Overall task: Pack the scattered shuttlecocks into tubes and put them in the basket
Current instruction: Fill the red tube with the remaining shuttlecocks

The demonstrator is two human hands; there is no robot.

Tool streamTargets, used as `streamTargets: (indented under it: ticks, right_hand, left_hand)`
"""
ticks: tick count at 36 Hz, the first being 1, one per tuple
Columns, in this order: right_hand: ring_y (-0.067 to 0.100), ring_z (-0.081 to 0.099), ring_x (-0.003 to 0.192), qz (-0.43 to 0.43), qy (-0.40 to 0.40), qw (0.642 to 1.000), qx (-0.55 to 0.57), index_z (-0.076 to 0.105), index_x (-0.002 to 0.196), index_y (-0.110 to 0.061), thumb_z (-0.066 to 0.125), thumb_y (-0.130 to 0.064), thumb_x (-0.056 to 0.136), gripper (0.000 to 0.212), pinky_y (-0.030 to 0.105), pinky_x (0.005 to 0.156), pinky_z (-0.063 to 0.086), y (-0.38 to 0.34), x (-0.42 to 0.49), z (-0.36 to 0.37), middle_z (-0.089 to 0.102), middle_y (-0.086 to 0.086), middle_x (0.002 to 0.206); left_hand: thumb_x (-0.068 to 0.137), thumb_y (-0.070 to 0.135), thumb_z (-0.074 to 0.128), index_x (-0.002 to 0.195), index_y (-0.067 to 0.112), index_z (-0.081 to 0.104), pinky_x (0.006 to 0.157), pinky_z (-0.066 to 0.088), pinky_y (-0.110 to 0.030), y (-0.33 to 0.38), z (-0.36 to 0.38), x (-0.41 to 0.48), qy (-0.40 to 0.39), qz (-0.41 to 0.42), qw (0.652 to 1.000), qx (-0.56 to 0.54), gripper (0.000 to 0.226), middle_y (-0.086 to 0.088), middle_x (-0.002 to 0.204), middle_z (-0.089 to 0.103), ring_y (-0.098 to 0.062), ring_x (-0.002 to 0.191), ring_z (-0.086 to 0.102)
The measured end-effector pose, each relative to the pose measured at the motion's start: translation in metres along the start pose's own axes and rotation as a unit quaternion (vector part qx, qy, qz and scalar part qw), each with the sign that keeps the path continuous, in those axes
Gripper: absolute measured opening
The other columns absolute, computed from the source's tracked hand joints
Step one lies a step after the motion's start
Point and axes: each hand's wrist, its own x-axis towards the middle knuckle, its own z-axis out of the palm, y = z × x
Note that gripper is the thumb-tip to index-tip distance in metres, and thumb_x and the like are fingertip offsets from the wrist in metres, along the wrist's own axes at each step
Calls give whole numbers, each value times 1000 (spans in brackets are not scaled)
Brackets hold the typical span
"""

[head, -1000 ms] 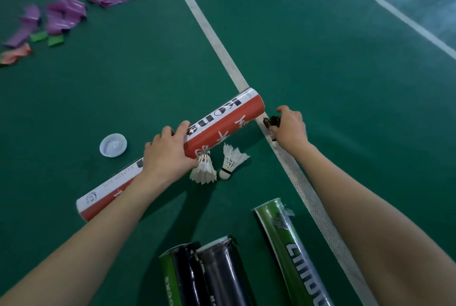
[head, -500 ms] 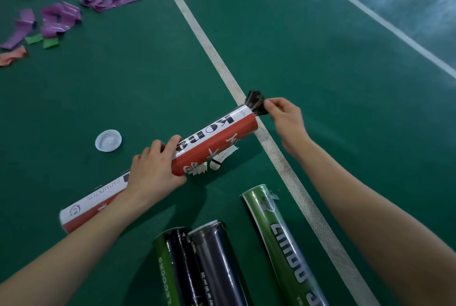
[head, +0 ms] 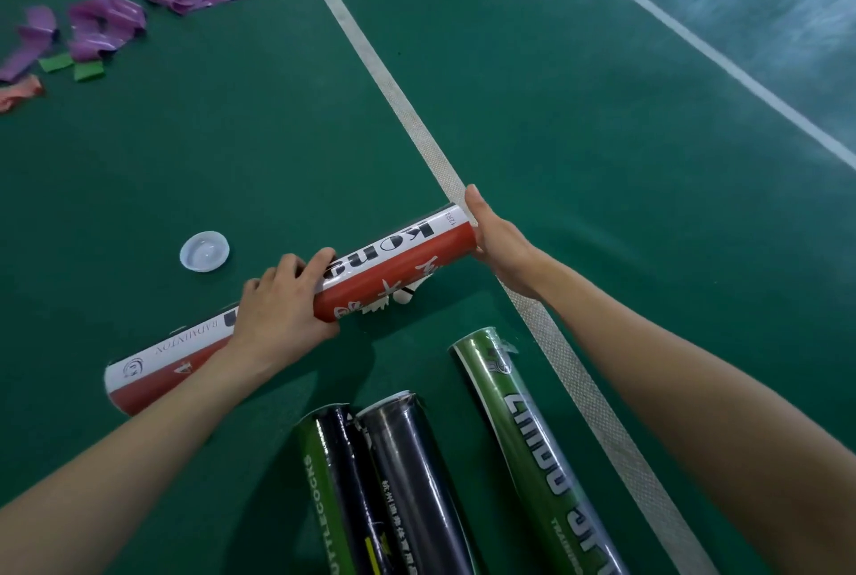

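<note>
Left hand (head: 282,310) grips the red tube (head: 393,259); right hand (head: 498,240), palm flat, has just pushed another shuttlecock inside.

Bare forearms (head: 139,449), bare left grip (head: 282,310), right grip (head: 502,245)

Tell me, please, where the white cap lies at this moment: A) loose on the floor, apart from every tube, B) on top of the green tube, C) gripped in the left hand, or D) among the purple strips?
A: the white cap lies alone on the green floor, beyond the left hand, which grips the red-and-white tube.
</note>
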Motion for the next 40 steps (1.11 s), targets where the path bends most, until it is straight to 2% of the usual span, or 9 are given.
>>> streamTargets:
  ticks: [5,8,12,20,25,29,33,37,40]
  right_hand:
    - [25,54,117,34,133,986,92,38,135,-11,29,-42,102,46,46,111,32,6,23,13,66,0,96]
    - [20,54,113,56,152,986,-22,50,120,-12,45,-27,99,27,35,102,40,18,33,19,61,4,118]
    - [20,51,117,38,94,978,-182,44,134,-8,64,-25,90,52,27,91,39,28,33,31,52,5,132]
    - [19,56,102,33,54,967,-246,46,133,-10,67,-20,87,51,27,79,45,35,37,52,56,8,124]
    - [13,52,76,7,178,970,-167,53,122,-8,57,-16,92,31,23,56,39,23,42,36,59,7,107]
    - [9,54,88,-51,266,961,-48,50,122,-10,49,-16,97,26,15,63,39,-2,41,18,56,-1,110]
    - [10,54,87,-76,283,956,-17,46,124,-12,44,-16,99,26,23,74,41,-17,36,14,56,-4,105]
    - [9,52,72,-68,232,969,-56,45,122,-13,38,-18,101,23,20,57,42,-21,30,19,59,2,106]
    - [13,54,94,-80,174,980,-61,47,118,-16,32,-35,103,28,23,78,39,-25,19,27,57,0,108]
  left_hand:
    - [68,41,70,136,31,27,89,39,-41,-15,-4,7,4,-46,999,2,81,-5,108,46,-27,100,51]
    - [66,42,71,139,29,25,88,43,-43,-26,-6,12,-7,-82,997,-1,87,-8,110,46,-30,100,51]
    - [66,42,72,138,28,26,90,42,-44,-37,-4,14,-24,-98,995,-7,87,-10,111,46,-31,103,50]
    - [67,41,73,136,29,27,91,41,-45,-38,6,12,-56,-105,992,-33,84,-9,110,45,-31,102,50]
    - [66,39,73,135,29,27,90,40,-45,-44,4,11,-54,-107,992,-35,84,-7,107,44,-30,102,49]
    - [65,38,74,134,29,28,88,40,-45,-45,3,9,-47,-89,995,-25,84,-6,104,42,-29,101,48]
    - [65,38,73,134,29,28,89,40,-44,-41,3,9,-27,-64,997,-23,83,-3,103,39,-28,101,48]
    - [66,39,73,135,31,28,89,39,-43,-33,5,9,-2,-42,998,-46,84,-2,104,40,-27,103,47]
    - [66,39,74,136,31,27,90,39,-43,-29,5,9,14,-29,998,-56,85,-4,109,43,-27,104,47]
